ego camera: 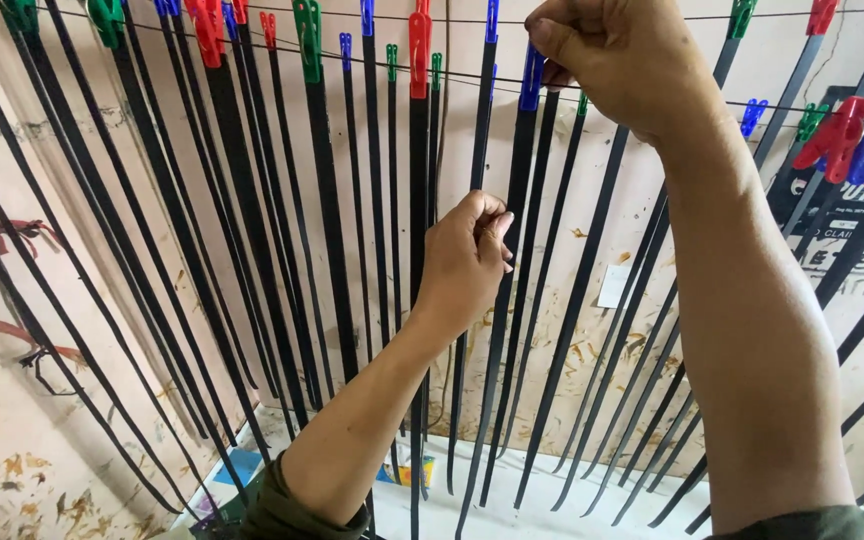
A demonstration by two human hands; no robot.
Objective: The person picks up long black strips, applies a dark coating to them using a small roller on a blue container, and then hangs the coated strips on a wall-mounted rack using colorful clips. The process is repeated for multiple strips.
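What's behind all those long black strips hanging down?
Behind the black strips is a pale wall with brownish scuffed patches. At the right, a dark sign shows between them. The left hand and right hand cover some wall.

left arm: olive-green sleeve pushed to elbow; forearm bare | right arm: same olive-green sleeve

Two thin lines stretch across in front of a stained wall; long black strips hang from them side by side, each held at its top by a coloured clothes peg: red, green, blue; the strips fan outward lower down.
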